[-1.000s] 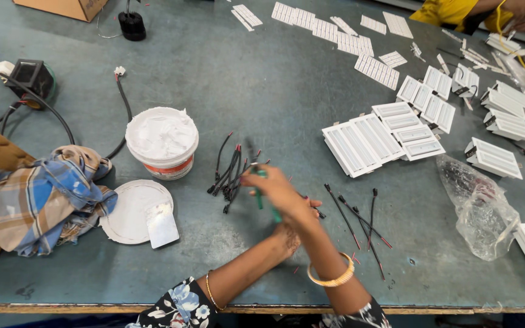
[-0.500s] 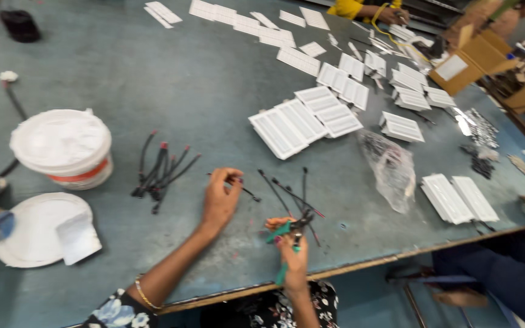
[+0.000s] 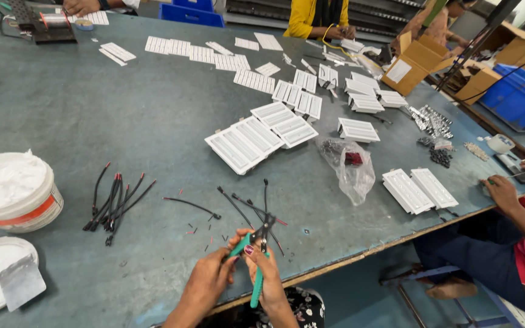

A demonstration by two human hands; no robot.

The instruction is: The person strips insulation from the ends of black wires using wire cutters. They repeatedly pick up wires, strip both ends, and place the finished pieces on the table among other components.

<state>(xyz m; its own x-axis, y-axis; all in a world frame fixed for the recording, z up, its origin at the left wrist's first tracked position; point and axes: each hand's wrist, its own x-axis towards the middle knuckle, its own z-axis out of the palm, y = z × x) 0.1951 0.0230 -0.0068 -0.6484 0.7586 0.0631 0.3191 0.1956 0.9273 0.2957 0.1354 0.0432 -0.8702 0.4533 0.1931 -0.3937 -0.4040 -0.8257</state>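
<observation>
The right hand (image 3: 268, 273) grips green-handled pliers (image 3: 251, 255), and the left hand (image 3: 211, 280) closes around them too. The pliers' tip bites a thin black wire (image 3: 265, 197) just above the hands. A hard squeeze could cut the wire through. More wires (image 3: 113, 203) lie in a bunch to the left on the tabletop (image 3: 153, 121).

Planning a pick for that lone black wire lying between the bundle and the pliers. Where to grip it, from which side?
Grip the lone black wire at mid-length, coming straight down from above. It lies flat on the table, gently curved, with bare surface on both sides; its ends carry small tips, harder to pinch. The bundle of wires and both hands on the green-handled pliers lie apart from it.
</observation>
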